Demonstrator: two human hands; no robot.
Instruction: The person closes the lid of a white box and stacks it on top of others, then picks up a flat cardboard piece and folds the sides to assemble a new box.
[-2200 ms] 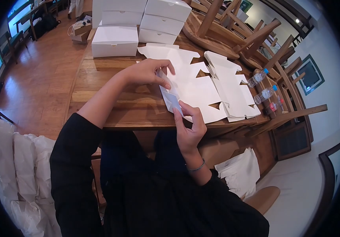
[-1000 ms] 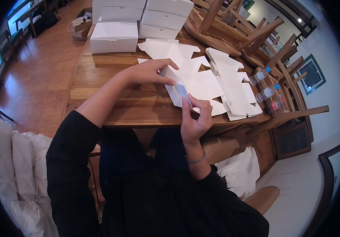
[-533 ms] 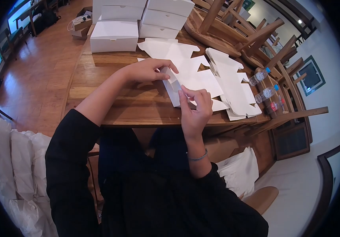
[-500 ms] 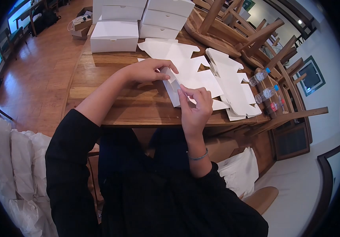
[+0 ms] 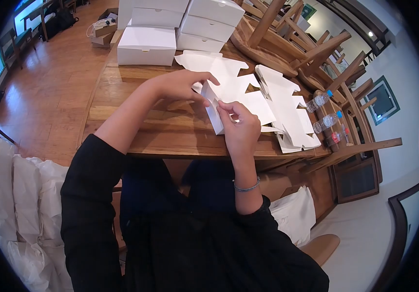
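Note:
A partly folded white box [image 5: 212, 109] stands on the wooden table [image 5: 156, 131] near its front edge. My left hand [image 5: 185, 87] arches over the far left end of the box, its fingers curved and apart around the raised wall. My right hand [image 5: 241, 124] pinches a flap on the right side of the box between thumb and fingers. Behind and to the right lie a flat white cardboard sheet [image 5: 214, 65] and a stack of flat white sheets [image 5: 290, 114].
Folded white boxes [image 5: 146, 46] are stacked at the back. Water bottles [image 5: 319, 100] stand at the right, beside upturned wooden stools [image 5: 263, 29]. White wrapped bundles [image 5: 27, 194] lie at the lower left.
My right hand's fingers have drawn in over the box's right flap. My left hand's fingers have spread slightly from the wall. The whole view has shifted a little.

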